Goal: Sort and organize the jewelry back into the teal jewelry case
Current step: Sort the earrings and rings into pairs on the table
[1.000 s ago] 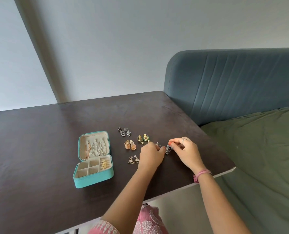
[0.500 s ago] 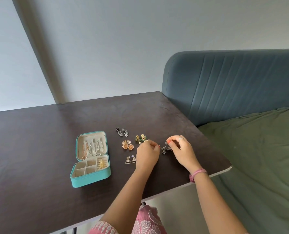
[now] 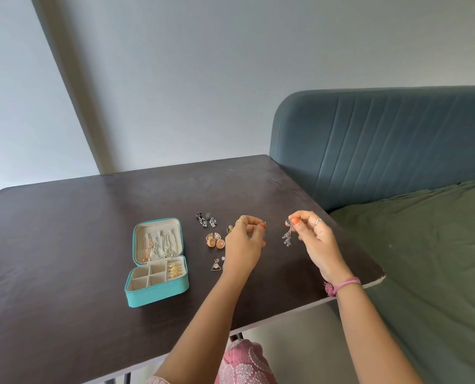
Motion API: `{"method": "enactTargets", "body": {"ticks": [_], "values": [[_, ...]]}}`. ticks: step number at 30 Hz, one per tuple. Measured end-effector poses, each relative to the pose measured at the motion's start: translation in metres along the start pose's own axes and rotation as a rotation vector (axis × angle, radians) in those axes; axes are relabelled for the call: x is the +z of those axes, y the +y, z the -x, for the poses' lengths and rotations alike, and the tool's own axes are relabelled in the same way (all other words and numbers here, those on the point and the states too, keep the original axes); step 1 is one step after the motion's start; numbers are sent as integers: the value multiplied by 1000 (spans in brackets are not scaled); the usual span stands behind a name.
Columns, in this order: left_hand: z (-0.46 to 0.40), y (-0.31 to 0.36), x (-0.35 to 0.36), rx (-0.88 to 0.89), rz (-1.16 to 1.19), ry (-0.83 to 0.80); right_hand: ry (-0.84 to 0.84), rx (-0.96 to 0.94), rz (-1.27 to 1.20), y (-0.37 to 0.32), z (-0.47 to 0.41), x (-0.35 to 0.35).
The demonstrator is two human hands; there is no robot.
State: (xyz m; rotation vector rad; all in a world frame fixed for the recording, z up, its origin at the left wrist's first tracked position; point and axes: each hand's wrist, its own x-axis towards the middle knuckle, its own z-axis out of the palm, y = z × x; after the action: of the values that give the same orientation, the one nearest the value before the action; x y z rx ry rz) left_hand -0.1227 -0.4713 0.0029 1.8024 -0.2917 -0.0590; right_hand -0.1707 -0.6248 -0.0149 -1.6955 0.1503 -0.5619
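The teal jewelry case (image 3: 156, 296) lies open on the dark table (image 3: 64, 245). Chains hang in its lid and gold rings (image 3: 174, 269) sit in one compartment. My right hand (image 3: 318, 245) is raised above the table and pinches a dangling silver earring (image 3: 287, 237) by its top. My left hand (image 3: 243, 246) hovers beside it, fingertips pinched on a small silver piece (image 3: 264, 224) that is mostly hidden. Loose on the table are a silver pair (image 3: 206, 219), a round gold pair (image 3: 215, 240), a green-gold pair (image 3: 229, 229) half behind my left hand, and a triangle pair (image 3: 216, 265).
A blue-grey sofa back (image 3: 383, 148) stands right against the table's right edge, with a green sheet (image 3: 424, 245) over the seat. The table's near right corner (image 3: 381, 277) is close to my right wrist. A grey wall lies behind.
Both hands have lifted off the table and drawn apart. The right hand has raised the silver earring, which now dangles in the air; the left hand has moved up with a small piece.
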Motion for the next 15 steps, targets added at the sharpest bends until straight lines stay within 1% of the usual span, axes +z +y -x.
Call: {"method": "enactTargets", "body": {"ticks": [4, 7, 11, 15], "values": [[-2, 7, -12, 137, -213, -9, -30, -97, 24, -16, -5, -2], [-5, 12, -21, 201, -338, -39, -60, -101, 42, -25, -7, -2], [-5, 16, -32, 220, -322, -110, -82, -1, -68, -28, -4, 0], [-3, 17, -36, 165, -240, -141, -94, 143, -222, -28, -1, 7]]}}
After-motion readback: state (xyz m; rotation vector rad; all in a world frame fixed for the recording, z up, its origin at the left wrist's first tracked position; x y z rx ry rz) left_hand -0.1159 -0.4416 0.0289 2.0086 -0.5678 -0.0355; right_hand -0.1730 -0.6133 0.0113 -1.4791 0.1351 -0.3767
